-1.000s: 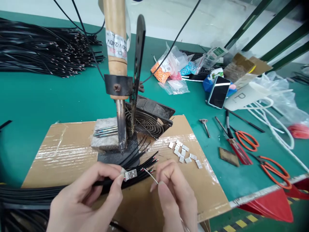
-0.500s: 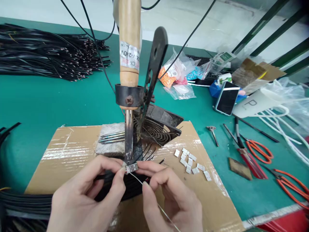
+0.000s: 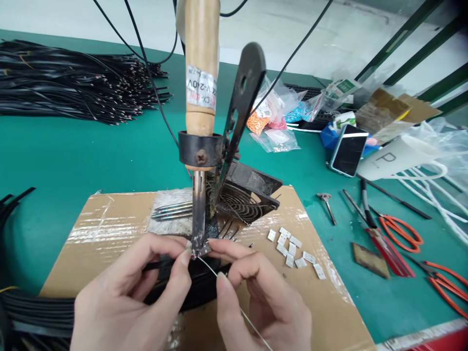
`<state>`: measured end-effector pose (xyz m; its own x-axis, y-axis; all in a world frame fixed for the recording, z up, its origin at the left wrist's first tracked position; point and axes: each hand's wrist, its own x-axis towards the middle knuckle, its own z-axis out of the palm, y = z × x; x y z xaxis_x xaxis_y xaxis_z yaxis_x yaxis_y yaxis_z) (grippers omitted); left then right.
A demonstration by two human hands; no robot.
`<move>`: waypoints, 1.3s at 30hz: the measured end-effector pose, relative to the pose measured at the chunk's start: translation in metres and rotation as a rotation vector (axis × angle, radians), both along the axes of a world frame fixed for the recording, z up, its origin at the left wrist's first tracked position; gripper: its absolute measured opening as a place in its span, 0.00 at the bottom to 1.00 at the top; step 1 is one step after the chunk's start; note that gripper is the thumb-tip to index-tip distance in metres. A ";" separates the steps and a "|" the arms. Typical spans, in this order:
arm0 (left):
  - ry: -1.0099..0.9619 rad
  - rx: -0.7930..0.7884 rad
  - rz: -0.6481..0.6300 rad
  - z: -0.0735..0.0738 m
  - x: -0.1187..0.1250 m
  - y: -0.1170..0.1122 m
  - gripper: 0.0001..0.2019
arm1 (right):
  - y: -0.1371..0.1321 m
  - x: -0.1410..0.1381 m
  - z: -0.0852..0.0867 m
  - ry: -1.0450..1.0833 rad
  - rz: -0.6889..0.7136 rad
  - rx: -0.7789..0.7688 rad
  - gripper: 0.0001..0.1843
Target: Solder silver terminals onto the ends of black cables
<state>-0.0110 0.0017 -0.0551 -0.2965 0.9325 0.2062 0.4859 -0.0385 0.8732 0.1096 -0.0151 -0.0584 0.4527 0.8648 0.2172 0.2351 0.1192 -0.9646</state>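
Below the soldering iron (image 3: 199,209), my left hand (image 3: 135,292) is closed, thumb and index finger pinching the left end of a small silver plate (image 3: 205,249). Part of a black cable (image 3: 152,266) shows between its fingers; whether they grip it too is hidden. My right hand (image 3: 263,297) holds a thin strand of solder wire (image 3: 252,325) between thumb and fingers, and its index fingertip rests at the plate's right end. The wire's far end meets the plate under the upright iron's tip, which partly hides the plate.
Loose silver plates (image 3: 291,248) lie on the cardboard (image 3: 329,312) to the right. A dark fan (image 3: 244,195) stands behind the iron. Orange-handled pliers (image 3: 400,234), a phone (image 3: 348,150) and a white mug (image 3: 395,158) are right. Black cable bundles (image 3: 73,83) lie left.
The silver plate has come up against the iron's tip, which now covers more of it. Both hands keep their grip. The whole view has shifted slightly.
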 end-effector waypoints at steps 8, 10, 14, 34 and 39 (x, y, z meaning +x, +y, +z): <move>-0.036 0.002 0.007 0.004 0.004 0.001 0.03 | -0.001 0.000 0.002 -0.009 -0.012 0.015 0.09; -0.037 0.004 0.012 0.005 0.004 0.001 0.04 | -0.001 0.000 0.002 0.007 -0.010 0.012 0.09; -0.021 0.022 0.000 0.006 0.005 0.002 0.03 | -0.001 -0.001 0.003 0.043 -0.006 0.003 0.09; -0.026 -0.021 0.021 0.015 0.008 0.004 0.05 | 0.000 0.003 0.002 0.076 0.061 0.057 0.10; -0.023 -0.019 0.021 0.015 0.007 0.002 0.05 | 0.000 0.002 0.003 0.058 0.041 0.084 0.11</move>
<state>-0.0040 0.0039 -0.0403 -0.3207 0.9297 0.1814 0.4662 -0.0118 0.8846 0.1117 -0.0150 -0.0557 0.4309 0.8629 0.2640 0.1721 0.2086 -0.9627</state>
